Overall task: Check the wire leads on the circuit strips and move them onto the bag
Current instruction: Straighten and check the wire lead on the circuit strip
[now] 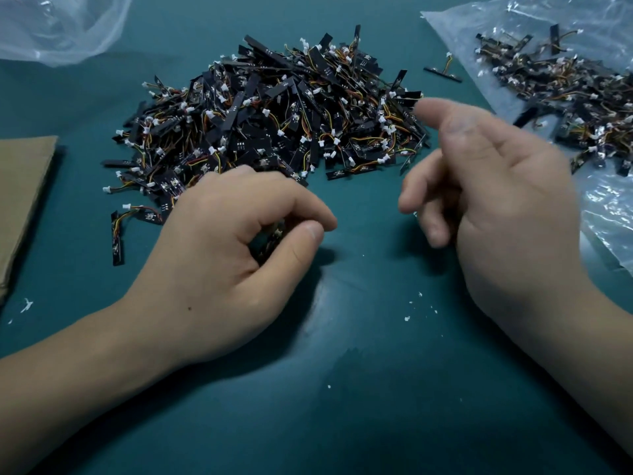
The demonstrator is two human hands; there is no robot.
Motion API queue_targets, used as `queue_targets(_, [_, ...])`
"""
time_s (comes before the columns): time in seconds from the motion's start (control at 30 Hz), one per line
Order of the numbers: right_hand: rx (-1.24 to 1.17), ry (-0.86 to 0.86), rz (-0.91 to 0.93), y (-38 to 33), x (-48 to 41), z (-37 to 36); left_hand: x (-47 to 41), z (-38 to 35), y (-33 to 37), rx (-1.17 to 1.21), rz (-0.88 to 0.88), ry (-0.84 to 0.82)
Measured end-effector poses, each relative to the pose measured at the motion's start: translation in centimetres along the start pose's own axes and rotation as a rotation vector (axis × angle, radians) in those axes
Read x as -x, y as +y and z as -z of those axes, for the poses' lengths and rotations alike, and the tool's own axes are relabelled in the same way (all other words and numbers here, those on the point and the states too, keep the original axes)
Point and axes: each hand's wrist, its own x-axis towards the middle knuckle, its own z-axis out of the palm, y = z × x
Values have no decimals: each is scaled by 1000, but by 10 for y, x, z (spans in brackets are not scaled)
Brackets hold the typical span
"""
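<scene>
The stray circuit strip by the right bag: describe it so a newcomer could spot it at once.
Start at the big pile of circuit strips in the middle of the teal table. Between its upper right corner and the clear bag holding a smaller heap lies one strip, alone on bare table, its orange-yellow lead curling up to a white connector.

Your main heap of circuit strips [267, 118] lies on the bench [342, 406] straight ahead: short black boards tangled every way, each trailing thin red, yellow and orange wire leads [363, 166] that end in a small white plug [281, 133]. At the heap's near edge, your left hand [222, 255] curls over a few held strips [270, 243]. To your right, a smaller pile [565, 97] rests on the clear, crinkled bag [603, 214]. One stray strip [443, 74] lies on the bench between heap and bag.
</scene>
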Motion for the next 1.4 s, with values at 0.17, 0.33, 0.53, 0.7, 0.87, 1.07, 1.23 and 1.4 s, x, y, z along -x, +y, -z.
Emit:
queue_targets(0.17, [261,-239,68,2,10,-3,-2,-2,3,-225,9,-54])
queue_targets(0.33, [409,-331,125,0,14,-5,2,-3,4,-193,22,-56])
queue_targets(0.53, [487,-342,135,2,14,-4,2,-6,1,-180,17,16])
queue_targets(0.7, [627,-407,155,2,16,-4,2,-5,-5,-160,174,170])
queue_targets(0.87, [705,-437,156,2,17,-5,3,-13,-13,-53,121,147])
queue_targets(1.07, [747,-495,125,-3,17,-7,3,-13,-13,-74,77,145])
queue_targets(1.23, [825,-561,88,-8,16,-8,2,-10,-7,-85,71,89])
queue_targets(1.4, [925,-571,145,-8,19,-10,3,-5,-1,-42,67,57])
